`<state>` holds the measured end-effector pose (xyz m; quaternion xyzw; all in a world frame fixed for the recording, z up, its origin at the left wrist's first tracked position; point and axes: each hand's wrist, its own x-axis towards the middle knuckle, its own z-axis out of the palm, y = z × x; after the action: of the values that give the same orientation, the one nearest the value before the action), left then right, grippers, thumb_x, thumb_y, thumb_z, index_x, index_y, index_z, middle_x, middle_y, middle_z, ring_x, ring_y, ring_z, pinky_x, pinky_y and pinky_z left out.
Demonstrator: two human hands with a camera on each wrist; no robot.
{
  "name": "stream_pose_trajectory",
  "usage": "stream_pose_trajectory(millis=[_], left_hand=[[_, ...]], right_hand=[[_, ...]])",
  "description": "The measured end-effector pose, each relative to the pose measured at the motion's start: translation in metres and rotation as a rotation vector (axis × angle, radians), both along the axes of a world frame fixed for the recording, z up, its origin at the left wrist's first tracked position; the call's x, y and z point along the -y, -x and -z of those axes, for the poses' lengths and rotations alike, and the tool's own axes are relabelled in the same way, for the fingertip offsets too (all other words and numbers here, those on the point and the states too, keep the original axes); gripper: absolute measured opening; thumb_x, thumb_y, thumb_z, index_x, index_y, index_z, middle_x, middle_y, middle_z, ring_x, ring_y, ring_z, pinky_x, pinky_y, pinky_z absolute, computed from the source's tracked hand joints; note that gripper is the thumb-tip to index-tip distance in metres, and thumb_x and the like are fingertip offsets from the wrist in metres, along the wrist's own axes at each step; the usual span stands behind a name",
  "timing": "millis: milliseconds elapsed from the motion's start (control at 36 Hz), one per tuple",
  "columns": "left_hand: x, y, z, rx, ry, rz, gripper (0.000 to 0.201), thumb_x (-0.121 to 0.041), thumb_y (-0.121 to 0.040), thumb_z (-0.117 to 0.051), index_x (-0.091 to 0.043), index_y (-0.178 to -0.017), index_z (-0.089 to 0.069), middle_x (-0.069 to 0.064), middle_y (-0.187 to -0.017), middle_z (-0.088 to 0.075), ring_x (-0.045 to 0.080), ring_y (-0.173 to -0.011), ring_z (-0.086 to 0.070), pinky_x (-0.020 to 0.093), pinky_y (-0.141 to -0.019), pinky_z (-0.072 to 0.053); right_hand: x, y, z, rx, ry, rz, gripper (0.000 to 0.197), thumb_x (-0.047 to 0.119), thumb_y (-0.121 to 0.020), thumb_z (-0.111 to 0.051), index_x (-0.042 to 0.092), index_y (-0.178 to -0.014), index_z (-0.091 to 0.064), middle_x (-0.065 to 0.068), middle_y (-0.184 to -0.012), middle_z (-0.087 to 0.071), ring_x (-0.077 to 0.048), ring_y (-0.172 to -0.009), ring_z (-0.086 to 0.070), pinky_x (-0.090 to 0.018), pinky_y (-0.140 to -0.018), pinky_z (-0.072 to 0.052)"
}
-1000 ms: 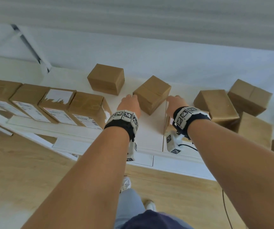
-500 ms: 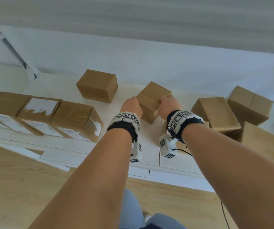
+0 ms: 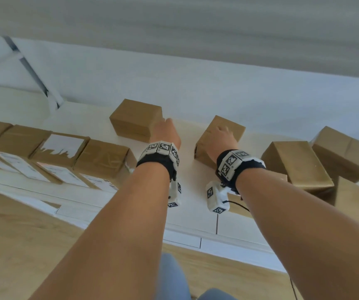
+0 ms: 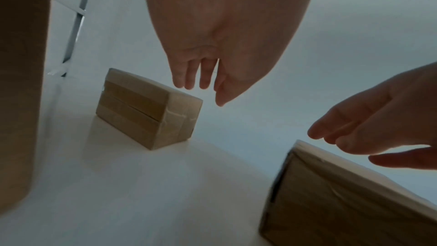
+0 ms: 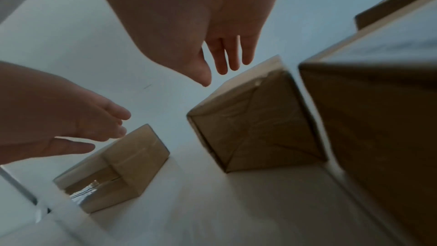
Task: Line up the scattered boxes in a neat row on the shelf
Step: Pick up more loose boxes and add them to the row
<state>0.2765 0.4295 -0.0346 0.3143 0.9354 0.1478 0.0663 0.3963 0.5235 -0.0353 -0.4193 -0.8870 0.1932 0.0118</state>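
Brown cardboard boxes lie on a white shelf [image 3: 187, 174]. A row of several boxes [image 3: 61, 152] lines the front edge at the left. My left hand [image 3: 166, 128] is open, fingers straight, just right of and above a loose box [image 3: 135, 120] at the back; the left wrist view shows this box [image 4: 146, 108] under the fingertips [image 4: 189, 83] with a gap. My right hand [image 3: 221, 133] is open over a skewed box [image 3: 232, 128], fingers [image 5: 232, 57] spread above its far edge [image 5: 255, 124]. Contact there cannot be told.
Three more loose boxes crowd the right end: one [image 3: 297, 165] beside the skewed box, one [image 3: 345, 152] behind it, one [image 3: 358, 198] at the front. A white wall backs the shelf, with a metal bracket [image 3: 33, 72] at the left. Wooden floor lies below.
Both hands were pressed on the sides of the skewed box. My left hand has let go and moved left toward the back box; my right hand has shifted over the skewed box's top.
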Motion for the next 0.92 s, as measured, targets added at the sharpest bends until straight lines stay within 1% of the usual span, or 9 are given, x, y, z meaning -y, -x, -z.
stream_pose_trajectory(millis=[83, 139, 222, 389, 472, 583, 722, 833, 917], left_hand=[[0.002, 0.016, 0.007, -0.034, 0.022, -0.07, 0.039, -0.007, -0.089, -0.049, -0.006, -0.128, -0.048, 0.014, -0.139, -0.044, 0.031, -0.129, -0.042, 0.041, -0.109, -0.036], [0.001, 0.026, 0.011, 0.005, 0.033, -0.128, 0.054, -0.011, -0.092, -0.05, -0.01, -0.143, -0.033, 0.013, -0.154, -0.024, 0.034, -0.142, -0.023, 0.045, -0.117, -0.024], [-0.002, 0.037, 0.016, 0.033, 0.054, -0.176, 0.065, -0.015, -0.096, -0.046, -0.011, -0.153, -0.014, 0.011, -0.162, -0.001, 0.035, -0.149, -0.001, 0.046, -0.122, -0.007], [-0.014, 0.058, 0.028, 0.058, 0.128, -0.21, 0.072, -0.022, -0.098, -0.042, -0.014, -0.154, 0.002, 0.009, -0.161, 0.013, 0.032, -0.148, 0.012, 0.049, -0.119, 0.005], [-0.02, 0.063, 0.032, 0.09, 0.137, -0.229, 0.071, -0.023, -0.099, -0.04, -0.013, -0.154, 0.003, 0.009, -0.162, 0.011, 0.033, -0.149, 0.01, 0.053, -0.119, 0.004], [-0.022, 0.062, 0.034, 0.047, 0.134, -0.227, 0.07, -0.021, -0.097, -0.041, -0.013, -0.154, -0.002, 0.008, -0.162, 0.004, 0.034, -0.149, 0.005, 0.055, -0.119, -0.004], [-0.015, 0.058, 0.03, 0.019, 0.078, -0.144, 0.064, -0.009, -0.092, -0.044, -0.015, -0.151, -0.02, 0.005, -0.159, -0.013, 0.03, -0.148, -0.005, 0.054, -0.118, -0.012], [-0.009, 0.049, 0.023, 0.01, 0.032, -0.039, 0.055, -0.011, -0.091, -0.048, -0.014, -0.144, -0.035, 0.004, -0.154, -0.027, 0.027, -0.146, -0.014, 0.051, -0.116, -0.021], [-0.005, 0.036, 0.022, -0.006, -0.007, 0.01, 0.051, -0.006, -0.091, -0.045, -0.014, -0.141, -0.042, 0.004, -0.153, -0.031, 0.025, -0.146, -0.016, 0.047, -0.116, -0.022]], right_hand=[[0.006, 0.013, 0.001, -0.053, 0.011, -0.038, 0.054, 0.004, -0.089, -0.041, 0.017, -0.141, -0.041, -0.007, -0.143, -0.037, -0.025, -0.134, -0.034, -0.039, -0.104, -0.037], [0.008, 0.021, 0.004, -0.097, -0.019, -0.058, 0.057, 0.0, -0.087, -0.04, 0.016, -0.143, -0.04, -0.006, -0.148, -0.034, -0.024, -0.137, -0.031, -0.038, -0.11, -0.035], [0.006, 0.03, 0.01, -0.126, -0.055, -0.069, 0.057, 0.002, -0.088, -0.04, 0.015, -0.144, -0.038, -0.008, -0.153, -0.029, -0.025, -0.142, -0.026, -0.038, -0.115, -0.029], [-0.005, 0.037, 0.016, -0.142, -0.065, -0.056, 0.056, 0.004, -0.089, -0.041, 0.016, -0.144, -0.037, -0.008, -0.154, -0.026, -0.024, -0.144, -0.022, -0.038, -0.117, -0.027], [-0.011, 0.036, 0.02, -0.131, -0.069, -0.051, 0.056, 0.005, -0.09, -0.041, 0.016, -0.144, -0.038, -0.008, -0.154, -0.026, -0.024, -0.144, -0.022, -0.037, -0.117, -0.026], [-0.017, 0.035, 0.025, -0.132, -0.065, -0.038, 0.054, 0.006, -0.09, -0.041, 0.016, -0.143, -0.039, -0.008, -0.153, -0.03, -0.024, -0.142, -0.025, -0.039, -0.116, -0.028], [-0.016, 0.031, 0.021, -0.122, -0.057, -0.025, 0.054, 0.004, -0.09, -0.041, 0.015, -0.143, -0.04, -0.007, -0.151, -0.032, -0.024, -0.141, -0.026, -0.039, -0.114, -0.03], [-0.014, 0.029, 0.013, -0.114, -0.042, -0.023, 0.055, 0.004, -0.09, -0.041, 0.016, -0.143, -0.039, -0.007, -0.153, -0.029, -0.023, -0.142, -0.025, -0.038, -0.114, -0.031], [-0.011, 0.029, 0.006, -0.106, -0.025, -0.031, 0.053, 0.004, -0.091, -0.042, 0.016, -0.143, -0.039, -0.007, -0.151, -0.031, -0.023, -0.14, -0.027, -0.037, -0.112, -0.033]])
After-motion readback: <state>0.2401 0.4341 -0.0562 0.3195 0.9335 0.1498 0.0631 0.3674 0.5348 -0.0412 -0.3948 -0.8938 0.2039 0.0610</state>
